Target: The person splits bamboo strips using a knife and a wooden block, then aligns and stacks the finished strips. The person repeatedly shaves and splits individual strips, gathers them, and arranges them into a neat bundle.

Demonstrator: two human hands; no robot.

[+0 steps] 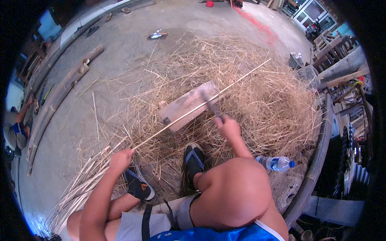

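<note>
My left hand [120, 160] is closed round the near end of a long, thin bamboo strip [165, 127]. The strip slants away to the upper right, passing over a wooden block [177, 107] in front of my feet. In my right hand [229, 128] is a knife [213, 106], its blade smeared by motion. The blade lies over or close against the strip above the block's right end; whether it touches cannot be made out. Pale curly shavings [277, 108] surround the block.
Split strips [82, 184] lie bundled beside my left leg. A water bottle [277, 163] rests on its side by my right knee. Bamboo poles [60, 98] lie at the left, near another person [16, 128]. Stacked wood [337, 48] stands at the right.
</note>
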